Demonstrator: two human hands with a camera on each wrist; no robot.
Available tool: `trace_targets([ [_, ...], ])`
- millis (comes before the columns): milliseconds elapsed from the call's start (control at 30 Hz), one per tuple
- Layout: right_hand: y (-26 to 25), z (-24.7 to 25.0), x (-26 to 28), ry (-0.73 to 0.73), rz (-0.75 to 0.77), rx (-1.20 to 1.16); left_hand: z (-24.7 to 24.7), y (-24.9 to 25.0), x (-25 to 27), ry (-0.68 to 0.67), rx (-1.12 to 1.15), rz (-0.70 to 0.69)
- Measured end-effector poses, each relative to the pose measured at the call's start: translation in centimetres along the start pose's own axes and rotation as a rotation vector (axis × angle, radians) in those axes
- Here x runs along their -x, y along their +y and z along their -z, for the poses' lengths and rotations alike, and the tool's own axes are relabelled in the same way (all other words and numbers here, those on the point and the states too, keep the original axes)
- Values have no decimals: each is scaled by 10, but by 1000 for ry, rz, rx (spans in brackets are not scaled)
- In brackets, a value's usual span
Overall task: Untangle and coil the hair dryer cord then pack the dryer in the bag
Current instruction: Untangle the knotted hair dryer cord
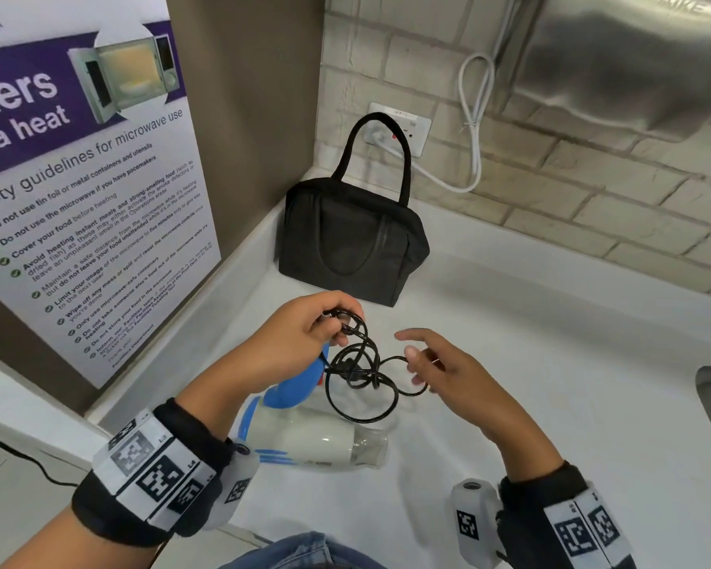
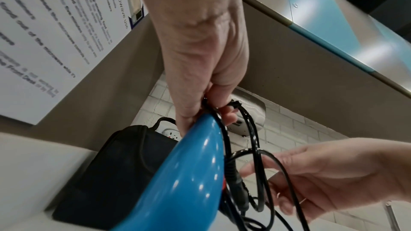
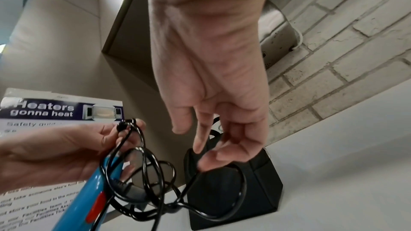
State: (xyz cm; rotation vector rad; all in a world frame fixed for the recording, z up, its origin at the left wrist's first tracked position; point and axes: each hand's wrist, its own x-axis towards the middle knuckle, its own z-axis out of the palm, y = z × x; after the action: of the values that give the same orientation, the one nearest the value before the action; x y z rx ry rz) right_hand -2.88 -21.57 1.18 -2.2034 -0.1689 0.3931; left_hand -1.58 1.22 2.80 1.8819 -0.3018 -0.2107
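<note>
Nearest to the person, the hair dryer (image 1: 304, 439) lies on its side on the white surface (image 1: 551, 404), close to the near edge, with its clear nozzle pointing to the right and its blue handle (image 1: 292, 388) rising toward the left hand. It probably rests there so that both hands are free for the cord.

Just above it, the left hand (image 1: 304, 334) holds several loops of the black cord (image 1: 362, 375) pinched between thumb and curled fingers, lifted off the surface. I think this lets the tangle hang open, so the crossings are easier to see. The rest of the cord hangs below in crossed loops, not yet coiled.

The right hand (image 1: 448, 371) is beside the tangle with relaxed, slightly bent fingers. One loop passes by its fingertips (image 3: 200, 147), but it does not grip anything; whether the loop touches them I cannot tell. It seems ready to pull one loop free.

Farther away, the black bag (image 1: 349, 240) stands upright in the far left corner of the surface, its handle up. Its zip looks closed, so packing seems well ahead.
</note>
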Motion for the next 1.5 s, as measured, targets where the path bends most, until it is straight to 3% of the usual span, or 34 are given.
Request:
trace_targets([
  [267,5,-24,-7,-103,216,282,-3,2,1,-11,38,-16],
  [633,4,-19,-5,216,106,8,-3,1,0,42,38,41],
  [800,17,-20,-2,189,151,215,-1,1,3,21,49,10],
  [1067,26,-19,0,231,-172,-41,4,-1,3,116,97,34],
  [1200,25,-17,4,121,-247,-130,4,-3,2,154,111,45],
  [1333,22,-17,6,82,-137,-68,2,-2,1,140,95,62],
  [1500,10,-12,5,299,39,1,1,-1,2,71,91,63],
])
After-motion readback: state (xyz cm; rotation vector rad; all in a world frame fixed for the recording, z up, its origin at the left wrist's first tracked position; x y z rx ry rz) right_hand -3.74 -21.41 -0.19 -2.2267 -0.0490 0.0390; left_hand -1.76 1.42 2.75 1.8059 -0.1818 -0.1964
